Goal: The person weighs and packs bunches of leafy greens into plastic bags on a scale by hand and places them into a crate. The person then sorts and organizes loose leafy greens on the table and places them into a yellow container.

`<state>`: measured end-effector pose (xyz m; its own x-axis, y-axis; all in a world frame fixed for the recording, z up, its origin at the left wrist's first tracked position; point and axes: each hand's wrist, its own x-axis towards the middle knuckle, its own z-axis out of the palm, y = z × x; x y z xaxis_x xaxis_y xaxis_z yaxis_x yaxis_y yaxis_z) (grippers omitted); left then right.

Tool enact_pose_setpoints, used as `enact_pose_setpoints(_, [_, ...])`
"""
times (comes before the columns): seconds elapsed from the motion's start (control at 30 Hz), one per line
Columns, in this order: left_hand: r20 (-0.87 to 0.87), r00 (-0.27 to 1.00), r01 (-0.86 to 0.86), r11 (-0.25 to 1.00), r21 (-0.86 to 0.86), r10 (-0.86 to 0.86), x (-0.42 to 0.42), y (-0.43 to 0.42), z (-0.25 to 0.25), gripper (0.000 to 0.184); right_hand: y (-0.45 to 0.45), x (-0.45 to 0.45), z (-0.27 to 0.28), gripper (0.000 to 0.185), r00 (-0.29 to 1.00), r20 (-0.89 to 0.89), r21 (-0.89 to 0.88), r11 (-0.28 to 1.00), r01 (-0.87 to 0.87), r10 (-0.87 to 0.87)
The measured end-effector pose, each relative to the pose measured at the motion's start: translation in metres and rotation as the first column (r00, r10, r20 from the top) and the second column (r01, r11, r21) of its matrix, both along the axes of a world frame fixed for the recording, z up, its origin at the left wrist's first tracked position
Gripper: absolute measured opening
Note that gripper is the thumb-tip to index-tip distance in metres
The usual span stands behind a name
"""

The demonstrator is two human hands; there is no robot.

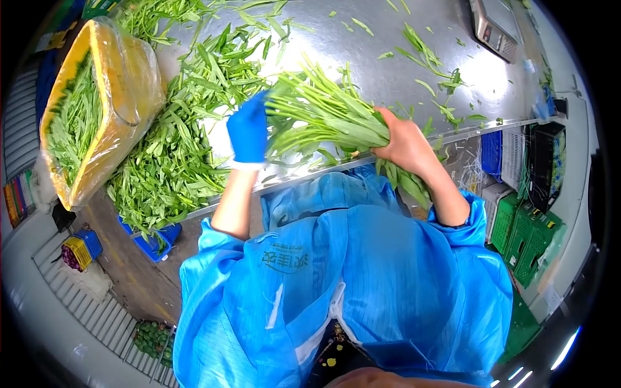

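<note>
My right hand (406,143), bare, is wrapped around a bunch of leafy green stems (330,113) that look like water spinach. The cut stem ends point left, and the leaves hang down past my wrist over the table edge. At the stem-end side is my left hand (249,128) in a blue glove, close to or touching the stems. Its fingers are blurred and partly hidden, so its grip does not show. A large heap of loose greens (174,145) lies on the metal table (323,26), left of and beneath my left hand.
A yellow crate (123,97) lined with clear plastic holds more greens at the left. A weighing scale (495,29) stands at the back right, with scattered stems (446,77) nearer. Below the table are a blue crate (160,249) and green crates (525,236).
</note>
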<state>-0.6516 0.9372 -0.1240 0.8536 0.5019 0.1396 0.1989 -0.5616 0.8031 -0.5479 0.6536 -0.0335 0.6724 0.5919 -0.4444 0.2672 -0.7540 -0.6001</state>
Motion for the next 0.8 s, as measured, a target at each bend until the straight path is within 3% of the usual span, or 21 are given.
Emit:
enact_pose_setpoints(0.03, [0.002,0.995,-0.096,0.946,-0.308,0.102,0.001,0.020,-0.005,0.026,-0.004,0.002,0.001,0.070,1.000,0.014,-0.027,1.000,0.008,-0.007])
enact_pose_setpoints(0.07, [-0.028,0.980,-0.176,0.791,-0.585,0.198,0.002,0.045,-0.012,0.027,-0.009,0.003,-0.001,0.070,1.000,0.015,-0.026,1.000,0.008,-0.007])
enact_pose_setpoints(0.13, [-0.195,0.947,-0.320,0.806,-0.499,0.256,-0.007,0.093,-0.030,0.028,-0.018,0.003,-0.006,0.070,0.999,0.044,-0.050,0.998,0.023,-0.021])
enact_pose_setpoints(0.17, [-0.265,0.937,-0.211,0.973,0.096,0.229,-0.012,0.099,-0.022,0.030,-0.019,0.003,-0.005,0.070,0.999,0.043,-0.050,0.998,0.027,-0.025])
enact_pose_setpoints(0.2, [-0.330,0.911,0.026,0.766,0.642,0.246,-0.016,0.101,-0.006,0.031,-0.018,0.002,-0.002,0.070,0.998,0.055,-0.084,0.996,0.033,-0.028])
enact_pose_setpoints(0.23, [-0.200,0.935,-0.002,0.567,0.824,0.294,-0.005,0.084,0.026,0.034,-0.018,0.001,-0.001,0.069,0.997,0.066,-0.118,0.992,0.039,-0.032])
enact_pose_setpoints(0.27, [-0.201,0.936,0.003,0.566,0.824,0.288,0.003,0.074,0.038,0.034,-0.017,0.000,-0.003,0.069,0.997,0.064,-0.118,0.992,0.046,-0.038])
enact_pose_setpoints(0.3, [-0.123,0.992,0.056,0.783,0.620,0.027,0.009,0.065,0.045,0.035,-0.015,0.000,-0.004,0.069,0.996,0.084,-0.143,0.989,0.042,-0.030])
enact_pose_setpoints(0.33, [0.031,0.980,0.172,0.912,0.372,-0.198,0.012,0.053,0.051,0.036,-0.013,-0.002,-0.005,0.068,0.994,0.103,-0.170,0.985,0.035,-0.018])
enact_pose_setpoints(0.4, [0.015,0.884,0.458,0.873,0.168,-0.467,0.019,0.000,0.067,0.032,-0.007,-0.004,-0.005,0.067,0.995,0.103,-0.181,0.983,0.008,0.011])
enact_pose_setpoints(0.47, [-0.051,0.778,0.624,0.759,0.185,-0.627,0.027,-0.033,0.065,0.023,-0.003,-0.004,-0.006,0.066,0.994,0.107,-0.188,0.982,-0.012,0.033])
enact_pose_setpoints(0.53, [-0.165,0.723,0.690,0.692,0.213,-0.671,0.028,-0.045,0.049,0.016,-0.004,-0.005,-0.006,0.070,0.982,0.174,-0.119,0.992,-0.049,0.069])
enact_pose_setpoints(0.6, [-0.094,0.730,0.683,0.717,0.140,-0.677,0.026,-0.046,0.047,0.011,-0.010,-0.005,-0.010,0.069,0.981,0.183,-0.108,0.993,-0.047,0.066])
enact_pose_setpoints(0.67, [-0.156,0.756,0.542,0.741,-0.397,-0.636,0.024,-0.042,0.049,0.011,-0.015,-0.007,-0.014,0.068,0.981,0.182,-0.096,0.994,-0.052,0.069])
enact_pose_setpoints(0.7, [-0.132,0.746,0.537,0.707,-0.460,-0.652,0.024,-0.040,0.048,0.013,-0.017,-0.008,-0.016,0.069,0.984,0.160,-0.114,0.992,-0.055,0.073])
enact_pose_setpoints(0.73, [-0.136,0.743,0.539,0.706,-0.459,-0.655,0.024,-0.042,0.049,0.013,-0.017,-0.008,-0.017,0.069,0.987,0.140,-0.130,0.990,-0.059,0.077])
enact_pose_setpoints(0.8, [-0.146,0.682,0.684,0.696,-0.219,-0.716,0.023,-0.046,0.056,0.017,-0.019,-0.009,-0.018,0.069,0.988,0.135,-0.125,0.991,-0.056,0.073])
